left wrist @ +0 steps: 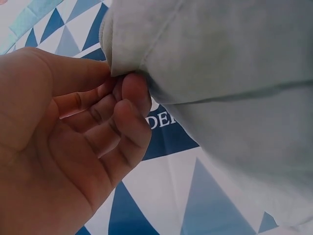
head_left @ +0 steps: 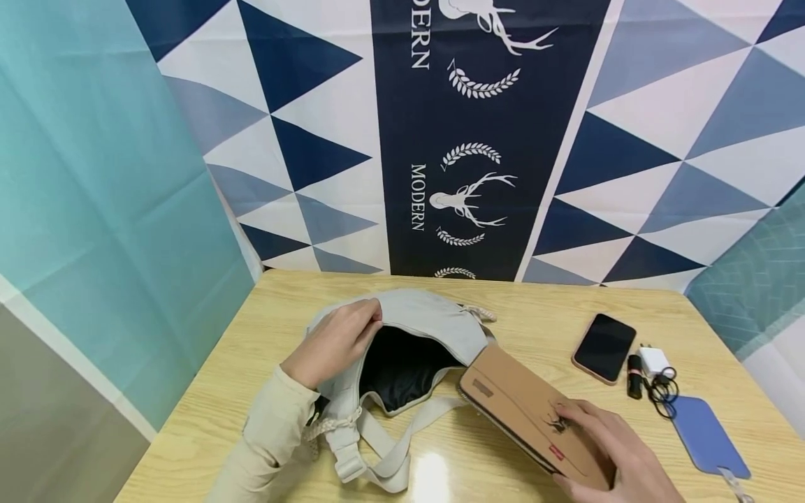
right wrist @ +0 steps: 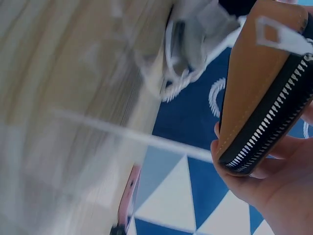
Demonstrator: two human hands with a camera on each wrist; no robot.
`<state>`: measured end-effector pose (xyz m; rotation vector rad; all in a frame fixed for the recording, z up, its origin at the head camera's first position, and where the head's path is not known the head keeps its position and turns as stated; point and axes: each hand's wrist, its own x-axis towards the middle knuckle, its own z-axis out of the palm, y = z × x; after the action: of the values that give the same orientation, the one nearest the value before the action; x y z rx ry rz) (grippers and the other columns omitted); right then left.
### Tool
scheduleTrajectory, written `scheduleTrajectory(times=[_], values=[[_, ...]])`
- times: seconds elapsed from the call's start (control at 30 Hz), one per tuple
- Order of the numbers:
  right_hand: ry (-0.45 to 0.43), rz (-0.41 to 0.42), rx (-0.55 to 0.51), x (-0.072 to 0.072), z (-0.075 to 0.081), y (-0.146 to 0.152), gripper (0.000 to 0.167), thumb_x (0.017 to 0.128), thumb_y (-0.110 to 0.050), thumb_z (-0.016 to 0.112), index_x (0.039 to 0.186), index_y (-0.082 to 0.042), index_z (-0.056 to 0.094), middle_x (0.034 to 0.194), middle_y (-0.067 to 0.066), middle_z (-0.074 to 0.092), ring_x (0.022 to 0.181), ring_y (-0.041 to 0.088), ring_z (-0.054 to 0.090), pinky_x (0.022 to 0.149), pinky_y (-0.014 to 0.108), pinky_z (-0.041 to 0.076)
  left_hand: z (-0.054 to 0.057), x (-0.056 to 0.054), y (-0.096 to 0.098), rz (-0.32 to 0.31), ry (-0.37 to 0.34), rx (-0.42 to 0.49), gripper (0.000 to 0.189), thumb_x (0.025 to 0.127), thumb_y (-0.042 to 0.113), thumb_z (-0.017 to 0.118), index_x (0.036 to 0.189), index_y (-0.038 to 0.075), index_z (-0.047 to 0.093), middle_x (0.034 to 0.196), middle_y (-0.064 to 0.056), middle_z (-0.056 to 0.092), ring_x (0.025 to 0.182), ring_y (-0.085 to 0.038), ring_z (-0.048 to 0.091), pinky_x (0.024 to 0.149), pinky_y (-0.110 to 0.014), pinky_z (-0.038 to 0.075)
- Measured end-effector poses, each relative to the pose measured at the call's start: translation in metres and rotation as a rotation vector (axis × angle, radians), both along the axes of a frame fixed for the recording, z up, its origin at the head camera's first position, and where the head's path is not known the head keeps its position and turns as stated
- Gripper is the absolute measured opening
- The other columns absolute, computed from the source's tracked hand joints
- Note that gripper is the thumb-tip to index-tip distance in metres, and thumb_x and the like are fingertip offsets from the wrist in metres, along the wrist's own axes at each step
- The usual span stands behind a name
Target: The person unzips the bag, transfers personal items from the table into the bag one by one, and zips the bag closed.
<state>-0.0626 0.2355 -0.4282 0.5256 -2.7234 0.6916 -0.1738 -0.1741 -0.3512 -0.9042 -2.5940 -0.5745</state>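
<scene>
A pale grey waist bag (head_left: 418, 307) lies on the table with its mouth gaping and its dark lining showing. My left hand (head_left: 336, 339) pinches the bag's edge at the upper left of the opening; in the left wrist view, thumb and fingers of that hand (left wrist: 73, 122) meet on the fabric. A tan zip wallet (head_left: 528, 405) is in my right hand (head_left: 613, 447), thumb on one side and fingers across its face. The wallet's far end is right at the bag's opening. Its metal zip (right wrist: 266, 117) runs along the edge in the right wrist view.
On the right lie a phone (head_left: 605, 348), a black lipstick-like tube (head_left: 634, 377), a white charger plug (head_left: 654, 361), a coiled black cable (head_left: 662, 395) and a blue card holder (head_left: 711, 433). The bag's strap and buckle (head_left: 349, 464) trail towards the front. A patterned cloth (head_left: 459, 140) hangs behind the table.
</scene>
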Motion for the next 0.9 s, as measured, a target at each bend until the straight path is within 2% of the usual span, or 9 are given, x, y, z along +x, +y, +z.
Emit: scheduleTrajectory(times=[0.1,0.2,0.43,0.77,0.9], values=[[0.064,0.069,0.003,0.000,0.000,-0.015,0.090,0.060,-0.043,0.093,0.140,-0.034,0.055,0.132,0.002,0.055,0.111,0.011,0.046,0.068,0.039,0.047,0.000,0.001,0.000,-0.001,-0.001,-0.001,0.012,0.100,0.008,0.059,0.089,0.012,0.057,0.076,0.007,0.050,0.062,-0.007,0.043,0.058,-0.024,0.040],[0.106,0.133,0.012,-0.003,-0.004,-0.027,0.092,0.059,-0.044,0.094,0.141,-0.031,0.055,0.134,0.001,0.054,0.114,0.007,0.045,0.071,0.040,0.049,0.000,0.001,-0.001,0.003,0.003,-0.007,0.012,0.100,0.008,0.059,0.089,0.013,0.056,0.076,0.006,0.050,0.062,-0.007,0.043,0.058,-0.024,0.040],[0.149,0.231,0.046,-0.001,-0.011,-0.048,0.095,0.058,-0.049,0.093,0.142,-0.026,0.055,0.136,0.001,0.053,0.116,0.013,0.049,0.076,0.045,0.051,-0.001,0.002,0.003,0.008,0.002,-0.024,0.012,0.100,0.008,0.060,0.089,0.012,0.055,0.076,0.005,0.051,0.061,-0.007,0.044,0.057,-0.024,0.040],[0.168,0.225,0.104,-0.010,-0.007,-0.052,0.091,0.063,-0.052,0.089,0.143,-0.028,0.054,0.134,0.008,0.056,0.114,0.025,0.054,0.076,0.053,0.050,0.001,0.005,0.007,-0.006,-0.023,-0.024,0.011,0.100,0.008,0.060,0.090,0.011,0.057,0.076,0.006,0.051,0.060,-0.007,0.044,0.055,-0.023,0.040],[0.184,0.230,0.123,-0.013,-0.003,-0.058,0.089,0.065,-0.056,0.087,0.143,-0.028,0.053,0.136,0.007,0.056,0.115,0.025,0.054,0.080,0.053,0.048,0.001,0.005,0.008,-0.009,-0.024,-0.025,0.012,0.100,0.007,0.059,0.089,0.011,0.057,0.076,0.006,0.051,0.060,-0.007,0.044,0.054,-0.022,0.040]])
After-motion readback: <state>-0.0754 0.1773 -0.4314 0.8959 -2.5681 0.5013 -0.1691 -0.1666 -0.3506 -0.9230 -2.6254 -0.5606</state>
